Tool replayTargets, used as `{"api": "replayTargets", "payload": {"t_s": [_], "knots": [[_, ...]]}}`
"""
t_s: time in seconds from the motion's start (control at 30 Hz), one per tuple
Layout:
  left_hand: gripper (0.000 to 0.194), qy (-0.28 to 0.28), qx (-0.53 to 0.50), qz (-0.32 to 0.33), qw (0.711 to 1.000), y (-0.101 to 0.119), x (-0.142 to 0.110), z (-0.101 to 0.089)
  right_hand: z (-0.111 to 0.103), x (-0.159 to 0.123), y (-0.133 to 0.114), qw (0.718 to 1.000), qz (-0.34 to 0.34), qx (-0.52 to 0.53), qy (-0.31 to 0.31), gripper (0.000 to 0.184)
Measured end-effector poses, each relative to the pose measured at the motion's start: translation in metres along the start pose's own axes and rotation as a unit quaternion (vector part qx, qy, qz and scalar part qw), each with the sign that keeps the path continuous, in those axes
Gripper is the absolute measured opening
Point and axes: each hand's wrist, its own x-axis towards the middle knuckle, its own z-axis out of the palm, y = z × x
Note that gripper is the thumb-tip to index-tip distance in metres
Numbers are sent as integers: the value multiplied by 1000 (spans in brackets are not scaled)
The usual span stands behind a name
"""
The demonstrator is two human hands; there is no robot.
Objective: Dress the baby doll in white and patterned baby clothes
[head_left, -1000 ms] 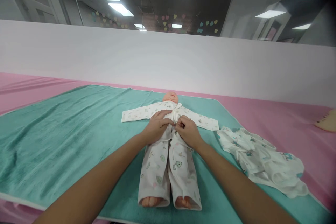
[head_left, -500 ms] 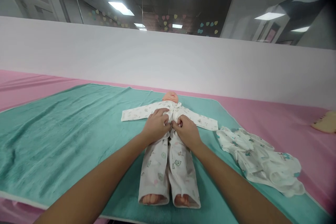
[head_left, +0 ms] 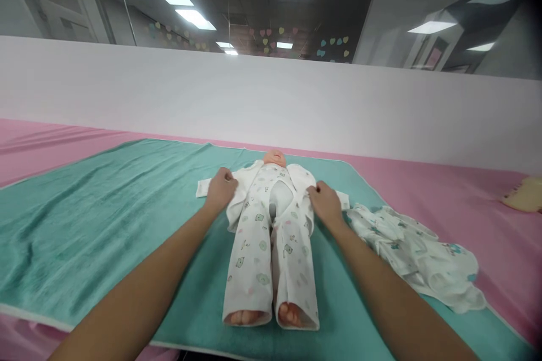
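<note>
Left hand (head_left: 222,189) was curled to a loose fist, pinching one front panel of a white, small-printed cotton jacket (head_left: 240,196); right hand (head_left: 325,201) was likewise curled, pinching the opposite panel. Fingertips were partly hidden by the folds, so I could not tell how many fingers took part.

Both forearms reached forward from the lower corners, backs of the hands up, one hand on each side of the torso. Between them lay a pinkish plastic baby doll (head_left: 275,158), on its back on a teal plush towel (head_left: 105,220), head at the far end, toes toward the wearer. Printed white cloth trouser legs (head_left: 252,262) covered its legs.

Half a second earlier the hands met over the middle, jacket fronts together. Now they were well apart, the fronts parted, and a rounded gap in the printed layer beneath showed.
</note>
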Motion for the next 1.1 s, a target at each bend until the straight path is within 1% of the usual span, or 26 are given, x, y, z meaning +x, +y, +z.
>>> {"api": "replayTargets", "payload": {"t_s": [0.07, 0.1, 0.13, 0.2, 0.27, 0.37, 0.43, 0.5, 0.53, 0.57, 0.6, 0.63, 0.67, 0.7, 0.73, 0.77, 0.83, 0.9, 0.97, 1.03, 1.1], "knots": [[7, 63, 24, -44, 997, -27, 18, -12, -7, 17, 31, 994, 102, -45, -20, 32], [8, 83, 41, -65, 994, -40, 25, -18, -10, 25, 45, 990, 124, -50, -33, 31], [9, 87, 58, -90, 990, -51, 31, -22, -12, 31, 57, 988, 139, -52, -39, 30], [11, 81, 90, -119, 985, -67, 37, -27, -15, 39, 73, 986, 152, -52, -45, 29], [14, 70, 121, -120, 983, -74, 38, -28, -13, 42, 79, 986, 154, -50, -46, 28], [20, 55, 157, -120, 979, -72, 35, -27, -8, 42, 81, 985, 161, -45, -44, 27], [24, 47, 182, -114, 976, -67, 31, -26, -7, 40, 80, 987, 153, -38, -14, 25], [29, 63, 229, -59, 970, -58, 26, -25, -7, 37, 73, 992, 117, -29, 43, 24], [32, 78, 256, -16, 964, -52, 23, -24, -7, 34, 66, 993, 80, -23, 80, 24], [35, 91, 277, 32, 956, -44, 19, -21, -8, 30, 57, 993, 29, -16, 114, 24], [36, 96, 292, 81, 948, -35, 15, -18, -8, 24, 46, 990, -30, -8, 135, 23], [37, 88, 295, 127, 943, -27, 11, -13, -7, 18, 33, 985, -98, 1, 140, 22], [34, 64, 290, 173, 939, -18, 6, -8, -6, 11, 20, 979, -166, 13, 120, 20], [30, 28, 280, 216, 935, -11, 2, -2, -4, 4, 8, 972, -221, 21, 80, 19], [26, -13, 269, 255, 929, -5, -2, 4, -2, -2, -3, 964, -262, 21, 29, 17], [22, -48, 256, 281, 924, -1, -5, 10, 1, -8, -11, 959, -283, 21, -5, 18], [18, -92, 234, 299, 920, 2, -11, 19, 8, -17, -20, 958, -282, 25, -36, 18], [15, -117, 229, 291, 922, 1, -14, 24, 15, -22, -20, 963, -263, 27, -46, 16], [16, -145, 236, 288, 917, -2, -16, 26, 20, -24, -18, 965, -253, 27, -67, 14], [20, -161, 243, 290, 911, -4, -17, 27, 24, -24, -16, 962, -257, 32, -86, 19], [26, -157, 247, 292, 910, -5, -19, 28, 26, -23, -15, 959, -266, 27, -93, 25]]}}
